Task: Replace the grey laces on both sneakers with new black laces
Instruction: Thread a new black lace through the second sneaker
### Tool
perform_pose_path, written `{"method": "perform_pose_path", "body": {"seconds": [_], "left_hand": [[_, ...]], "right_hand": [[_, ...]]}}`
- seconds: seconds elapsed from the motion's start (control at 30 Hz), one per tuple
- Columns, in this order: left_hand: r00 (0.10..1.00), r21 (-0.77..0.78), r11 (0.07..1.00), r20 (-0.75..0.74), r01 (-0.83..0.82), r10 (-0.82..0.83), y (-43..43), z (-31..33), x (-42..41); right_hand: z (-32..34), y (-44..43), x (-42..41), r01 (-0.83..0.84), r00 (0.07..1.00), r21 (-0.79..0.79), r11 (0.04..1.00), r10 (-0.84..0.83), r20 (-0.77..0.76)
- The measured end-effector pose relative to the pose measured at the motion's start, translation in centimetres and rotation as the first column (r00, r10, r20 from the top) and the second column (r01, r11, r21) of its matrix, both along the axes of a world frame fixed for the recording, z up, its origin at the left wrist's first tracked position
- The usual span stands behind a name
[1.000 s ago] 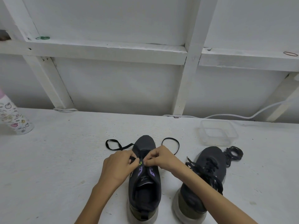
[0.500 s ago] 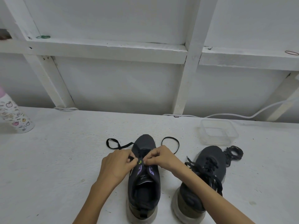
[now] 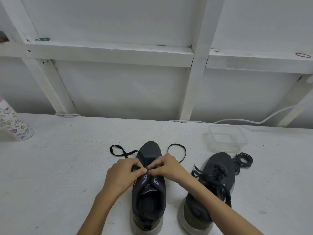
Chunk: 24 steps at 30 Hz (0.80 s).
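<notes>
Threading in hand: my left hand (image 3: 124,173) and right hand (image 3: 166,167) meet, both pinching the black lace (image 3: 177,152) over the left sneaker (image 3: 149,192) — lower eyelets. Next — feed upward evenly.

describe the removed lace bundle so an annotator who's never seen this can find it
On the white tabletop, find the dark sneaker on the right. Beside its toe, just in front of the clear plastic container, lies a dark coiled lace bundle. Unlike the flat black lace loops by the other sneaker, it's wound up and loose.
</notes>
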<state>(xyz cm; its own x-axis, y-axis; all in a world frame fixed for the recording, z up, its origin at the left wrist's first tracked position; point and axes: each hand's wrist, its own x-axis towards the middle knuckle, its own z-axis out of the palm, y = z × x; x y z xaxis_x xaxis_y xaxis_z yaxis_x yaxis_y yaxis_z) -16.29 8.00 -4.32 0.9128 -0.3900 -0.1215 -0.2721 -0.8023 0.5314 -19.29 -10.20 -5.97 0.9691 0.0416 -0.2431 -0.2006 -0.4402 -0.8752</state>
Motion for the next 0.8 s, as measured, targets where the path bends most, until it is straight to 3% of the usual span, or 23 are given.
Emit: {"method": "perform_pose_path", "body": {"seconds": [0.2, 0.33, 0.47, 0.63, 0.8], "left_hand": [[0.998, -0.278, 0.960, -0.067, -0.038, 0.020, -0.3, -1.2, -1.1], [0.998, -0.275, 0.961, -0.066, -0.018, 0.000, -0.5, -1.0, -1.1], [0.996, -0.264, 0.963, -0.079, -0.051, 0.031, -0.6, -0.6, -1.2], [0.995, -0.246, 0.966, -0.063, -0.086, 0.072, -0.9, -0.7, -1.7], [0.991, -0.211, 0.969, 0.006, -0.127, 0.131, -1.7, -1.2, -2.6]], "right_hand": [[-0.1, 0.4, 0.1, 0.008, 1.000, -0.022, 1.000, -0.009, -0.015], [0.2, 0.3, 0.1, 0.001, 0.999, 0.087, 0.996, 0.002, -0.034], [0.2, 0.3, 0.3, 0.018, 0.999, 0.066, 0.998, -0.016, -0.037], [0.7, 0.4, 0.7, 0.030, 0.999, -0.127, 0.991, -0.032, -0.008], [2.8, 0.3, 0.5, -0.005, 0.996, -0.414, 0.910, 0.042, 0.080]]}}
